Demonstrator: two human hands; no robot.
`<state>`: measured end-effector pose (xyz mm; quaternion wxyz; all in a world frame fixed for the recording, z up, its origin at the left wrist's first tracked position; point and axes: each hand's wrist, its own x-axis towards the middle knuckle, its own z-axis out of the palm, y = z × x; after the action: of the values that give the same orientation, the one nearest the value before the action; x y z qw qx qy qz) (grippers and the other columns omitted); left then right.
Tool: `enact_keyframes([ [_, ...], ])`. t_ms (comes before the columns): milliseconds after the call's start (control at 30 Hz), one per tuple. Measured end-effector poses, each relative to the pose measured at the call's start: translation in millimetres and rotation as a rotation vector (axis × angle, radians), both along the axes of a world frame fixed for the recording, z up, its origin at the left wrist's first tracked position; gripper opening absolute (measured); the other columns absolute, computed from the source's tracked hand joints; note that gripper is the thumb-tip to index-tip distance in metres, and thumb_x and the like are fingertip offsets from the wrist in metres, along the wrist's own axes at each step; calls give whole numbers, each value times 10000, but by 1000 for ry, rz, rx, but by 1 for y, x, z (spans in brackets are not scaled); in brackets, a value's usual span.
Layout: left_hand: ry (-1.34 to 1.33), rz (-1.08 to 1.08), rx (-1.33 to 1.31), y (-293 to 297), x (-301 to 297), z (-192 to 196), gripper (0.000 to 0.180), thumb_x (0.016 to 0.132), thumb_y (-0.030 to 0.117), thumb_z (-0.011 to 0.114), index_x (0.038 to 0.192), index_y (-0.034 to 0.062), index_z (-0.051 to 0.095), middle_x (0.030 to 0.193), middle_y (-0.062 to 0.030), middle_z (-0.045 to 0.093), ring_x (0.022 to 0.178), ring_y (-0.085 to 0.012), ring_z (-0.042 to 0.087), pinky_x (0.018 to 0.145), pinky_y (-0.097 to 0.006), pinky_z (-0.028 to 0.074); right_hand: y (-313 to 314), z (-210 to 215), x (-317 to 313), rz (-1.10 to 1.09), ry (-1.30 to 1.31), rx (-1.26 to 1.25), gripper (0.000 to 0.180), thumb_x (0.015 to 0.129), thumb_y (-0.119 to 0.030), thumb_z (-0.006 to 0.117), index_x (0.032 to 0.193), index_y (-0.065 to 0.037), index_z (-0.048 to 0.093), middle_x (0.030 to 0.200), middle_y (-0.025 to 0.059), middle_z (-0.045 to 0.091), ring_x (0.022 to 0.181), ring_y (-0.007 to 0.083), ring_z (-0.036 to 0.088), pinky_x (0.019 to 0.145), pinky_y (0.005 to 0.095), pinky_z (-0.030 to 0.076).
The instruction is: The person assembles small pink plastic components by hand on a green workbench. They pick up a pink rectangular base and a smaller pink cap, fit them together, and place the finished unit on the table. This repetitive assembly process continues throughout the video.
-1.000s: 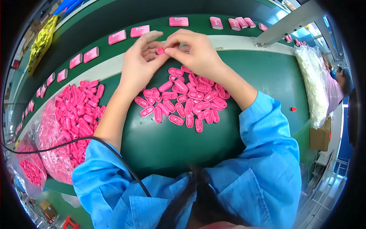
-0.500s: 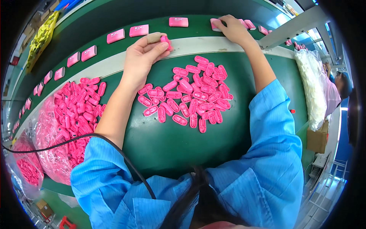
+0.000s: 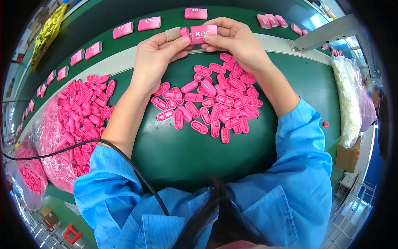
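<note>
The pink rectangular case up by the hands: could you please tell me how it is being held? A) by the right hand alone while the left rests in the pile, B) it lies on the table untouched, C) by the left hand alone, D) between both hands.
D: the pink rectangular case sits between the left hand and the right hand, fingers of both on it, above the pile of small pink oval pieces.

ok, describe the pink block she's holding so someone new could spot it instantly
Start at the green work surface with the loose pile of small pink oval plastic pieces. Just above that pile, at the white strip along the far edge, the left hand and right hand meet around one pink rectangular plastic block with white print. Its lookalikes lie flat in a row on the belt beyond; only this one is held up in fingers.
</note>
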<state>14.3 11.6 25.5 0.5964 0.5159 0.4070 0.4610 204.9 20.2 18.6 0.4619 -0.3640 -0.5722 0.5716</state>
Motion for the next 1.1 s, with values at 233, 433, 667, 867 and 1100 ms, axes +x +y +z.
enact_keyframes([
  [233, 67, 23, 125, -5, 1, -2, 318, 801, 101, 636, 1062, -71, 574, 903, -106, 635, 788, -126, 616, 713, -218, 509, -6, 0, -3, -3, 17, -17, 276, 797, -72, 625, 1021, 52, 522, 917, 137, 628, 776, 160, 628, 717, 246, 523],
  [433, 250, 47, 269, -5, -4, -4, 359, 774, 96, 659, 1065, -93, 563, 877, -140, 652, 778, -138, 629, 707, -231, 511, -13, 2, -7, -36, -49, 94, 251, 809, -35, 608, 1031, 38, 518, 954, 122, 615, 822, 151, 616, 750, 247, 518],
  [667, 145, 62, 210, -8, -2, -3, 375, 773, 82, 657, 1084, -96, 548, 934, -147, 642, 821, -143, 627, 745, -232, 511, -14, 3, -8, -41, -16, 156, 229, 805, -32, 611, 999, 42, 514, 900, 121, 622, 804, 144, 612, 733, 250, 518],
  [867, 209, -44, 254, -10, -5, 8, 303, 768, 83, 661, 1032, -55, 602, 886, -123, 657, 804, -135, 631, 723, -235, 513, -8, 5, 4, 63, -19, 63, 217, 799, -26, 613, 984, 43, 524, 891, 129, 630, 773, 149, 620, 726, 257, 525],
  [1100, 354, 65, 357, -14, -4, 3, 332, 785, 104, 659, 1047, -84, 582, 894, -111, 646, 802, -107, 604, 743, -216, 493, -12, 6, -4, 4, -65, 128, 204, 791, -29, 621, 962, 42, 536, 893, 142, 634, 765, 150, 623, 724, 255, 525],
])
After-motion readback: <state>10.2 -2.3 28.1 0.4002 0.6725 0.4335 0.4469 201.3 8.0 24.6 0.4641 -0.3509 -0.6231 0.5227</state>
